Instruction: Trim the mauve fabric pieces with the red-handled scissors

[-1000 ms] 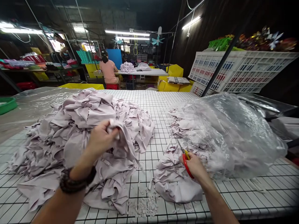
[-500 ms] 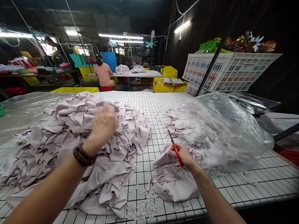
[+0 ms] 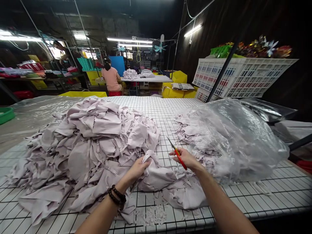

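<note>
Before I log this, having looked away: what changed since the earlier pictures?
From over the cloth pile, the left hand moved right and lower in view, now gripping a cloth piece. The right hand kept the red-handled scissors; the plastic sheet stayed put.

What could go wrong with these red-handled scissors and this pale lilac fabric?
The red-handled metal scissors in the right hand might nick the left hand or snag the pale lilac fabric it holds if swung close. Small pale scraps on the white, black-gridded tabletop could cling to that fabric.

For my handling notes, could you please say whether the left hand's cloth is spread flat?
No, bunched: the left hand grips the cloth, creased into folds.
</note>
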Available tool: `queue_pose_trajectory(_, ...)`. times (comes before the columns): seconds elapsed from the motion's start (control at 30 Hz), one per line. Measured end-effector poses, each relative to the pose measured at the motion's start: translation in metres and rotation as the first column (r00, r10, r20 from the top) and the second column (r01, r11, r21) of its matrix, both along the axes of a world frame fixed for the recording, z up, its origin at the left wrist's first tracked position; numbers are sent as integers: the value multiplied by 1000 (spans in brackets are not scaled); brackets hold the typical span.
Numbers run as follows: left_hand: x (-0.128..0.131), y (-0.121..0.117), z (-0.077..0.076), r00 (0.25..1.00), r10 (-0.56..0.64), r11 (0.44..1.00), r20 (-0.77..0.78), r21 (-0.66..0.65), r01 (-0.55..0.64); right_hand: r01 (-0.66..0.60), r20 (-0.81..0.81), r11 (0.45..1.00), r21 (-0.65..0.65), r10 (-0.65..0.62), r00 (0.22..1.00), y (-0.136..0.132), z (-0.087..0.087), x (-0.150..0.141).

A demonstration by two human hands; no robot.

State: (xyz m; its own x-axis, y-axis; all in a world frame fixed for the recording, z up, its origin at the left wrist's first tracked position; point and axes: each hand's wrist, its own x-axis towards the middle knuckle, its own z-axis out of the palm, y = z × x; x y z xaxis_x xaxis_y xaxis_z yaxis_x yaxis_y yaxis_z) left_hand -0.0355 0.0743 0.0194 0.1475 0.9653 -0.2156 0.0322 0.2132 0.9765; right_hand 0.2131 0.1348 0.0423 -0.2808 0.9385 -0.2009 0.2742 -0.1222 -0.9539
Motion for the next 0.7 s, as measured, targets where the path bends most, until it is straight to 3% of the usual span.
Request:
queue_pose_trajectory(0.17,-7,-5,-1,997,56,998,52,-18,-55,-99,-46,993,-62,96,994,-14,-43,-24)
queue_pose_trajectory(0.3,-5,-1,8,992,69,997,104,11,-70,-127,-106,991,-46,122,987,-16,-60,-46)
queue_pose_trajectory(0.47,-3,13,20,982,143,986,125,70,-152,-92,-240,996,-19,85,967,-20,-52,-55)
queue_pose_trajectory(0.7,16,30,38,960,269,932,75,232,-279,163,-458,986,31,-131,879,-34,-27,-92)
